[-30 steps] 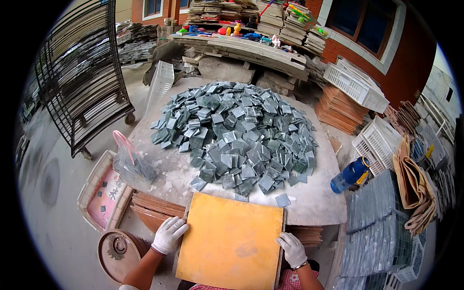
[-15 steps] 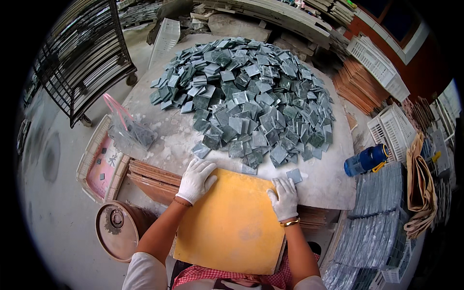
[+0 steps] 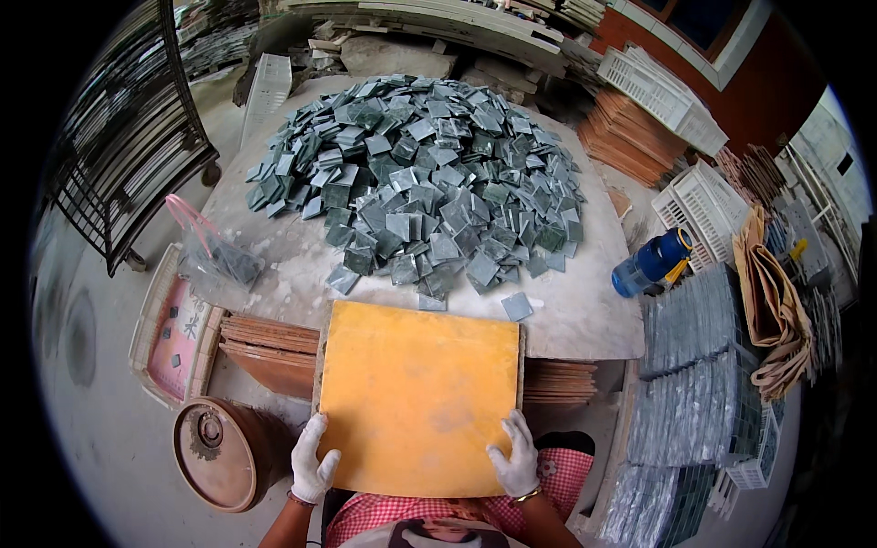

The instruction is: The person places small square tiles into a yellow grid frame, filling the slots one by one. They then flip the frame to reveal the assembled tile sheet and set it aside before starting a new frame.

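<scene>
A square yellow board (image 3: 418, 397) lies in front of me, its far edge close to a few loose tiles. My left hand (image 3: 313, 464), in a white glove, grips its near left edge, fingers along the side and thumb toward the top. On the opposite edge, my gloved right hand (image 3: 514, 457) holds the board in the same way. Beyond it, a large heap of square grey-green stone tiles (image 3: 425, 183) covers much of the pale worktable (image 3: 585, 320). One single tile (image 3: 517, 306) rests apart near the board's far right corner.
Brown boards (image 3: 269, 342) are stacked at left, above a lidded brown bucket (image 3: 215, 457). A clear bag (image 3: 219, 260) with a pink handle sits on the table's left. At right are a blue bottle (image 3: 650, 263), packed tile sheets (image 3: 685, 402) and white crates (image 3: 703, 215).
Both hands have come back toward me, from the board's far corners to its near side edges. My view has shifted, so the heap appears farther left.
</scene>
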The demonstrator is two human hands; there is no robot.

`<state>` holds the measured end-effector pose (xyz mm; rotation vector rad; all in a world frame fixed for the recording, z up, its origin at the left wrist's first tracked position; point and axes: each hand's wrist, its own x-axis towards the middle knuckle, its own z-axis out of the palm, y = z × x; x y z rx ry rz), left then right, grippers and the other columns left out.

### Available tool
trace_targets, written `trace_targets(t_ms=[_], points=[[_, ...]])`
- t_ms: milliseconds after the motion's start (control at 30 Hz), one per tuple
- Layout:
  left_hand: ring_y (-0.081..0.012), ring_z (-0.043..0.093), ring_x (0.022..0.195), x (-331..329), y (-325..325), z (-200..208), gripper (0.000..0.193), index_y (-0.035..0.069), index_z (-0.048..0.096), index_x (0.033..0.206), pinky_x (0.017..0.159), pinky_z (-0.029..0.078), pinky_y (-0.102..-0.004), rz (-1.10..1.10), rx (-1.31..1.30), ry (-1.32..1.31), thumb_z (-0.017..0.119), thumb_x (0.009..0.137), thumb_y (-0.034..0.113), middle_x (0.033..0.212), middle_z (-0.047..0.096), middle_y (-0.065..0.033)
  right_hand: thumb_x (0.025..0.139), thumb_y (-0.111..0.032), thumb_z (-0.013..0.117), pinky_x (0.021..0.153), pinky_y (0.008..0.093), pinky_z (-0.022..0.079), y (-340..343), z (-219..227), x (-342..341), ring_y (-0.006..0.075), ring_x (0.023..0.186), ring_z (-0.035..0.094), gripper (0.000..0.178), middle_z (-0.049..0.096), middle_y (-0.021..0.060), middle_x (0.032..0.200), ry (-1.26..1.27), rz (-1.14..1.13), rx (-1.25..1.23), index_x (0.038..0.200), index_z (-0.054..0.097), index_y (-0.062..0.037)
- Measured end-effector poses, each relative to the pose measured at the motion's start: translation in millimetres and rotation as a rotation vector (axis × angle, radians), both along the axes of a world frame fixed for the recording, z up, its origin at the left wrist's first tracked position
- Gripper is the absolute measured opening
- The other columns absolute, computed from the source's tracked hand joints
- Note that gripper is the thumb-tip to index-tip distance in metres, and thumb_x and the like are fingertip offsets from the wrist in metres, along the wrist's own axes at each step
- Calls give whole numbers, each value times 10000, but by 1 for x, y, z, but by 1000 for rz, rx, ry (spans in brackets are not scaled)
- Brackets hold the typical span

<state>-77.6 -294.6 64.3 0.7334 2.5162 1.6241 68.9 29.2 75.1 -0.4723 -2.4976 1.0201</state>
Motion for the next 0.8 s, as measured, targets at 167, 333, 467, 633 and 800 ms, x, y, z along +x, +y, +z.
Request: trace_targets(t_ms=[167,333,467,633,800], points=[[-278,413,1295,2,0,-20,701,-89,415,1322,1096,284,-387,11,428,-286,671,853,365,1348,467,-192,806,-255,696,1060,451,358,4,4,-4,403,1326,350,621,364,255,1417,4,149,41,1306,457,25],[-276,398,1305,10,-4,-12,664,-88,405,1325,1098,278,-381,29,425,-328,661,862,315,1359,453,-179,881,-564,487,1109,563,206,-13,118,-62,410,1394,209,799,276,252,1473,291,218,481,1388,353,38],[-272,419,1286,1,4,-6,611,-88,411,1316,1086,299,-371,-16,463,-305,647,865,249,1335,472,-184,868,-597,474,1105,588,179,-20,43,-130,419,1364,252,837,316,249,1452,-5,268,684,1389,349,47],[-302,489,1228,3,-4,-15,540,-67,466,1279,1050,353,-366,-14,276,-180,638,846,206,1288,525,-206,829,-474,618,1102,539,230,-17,1,-122,406,1330,302,756,353,243,1426,-140,360,594,1336,404,44],[-349,536,1173,12,-15,-8,482,-37,518,1236,1010,402,-385,-34,146,-52,632,838,209,1233,563,-216,795,-253,708,1080,477,310,-1,-1,-19,409,1308,353,623,395,265,1380,-57,71,233,1273,449,50]])
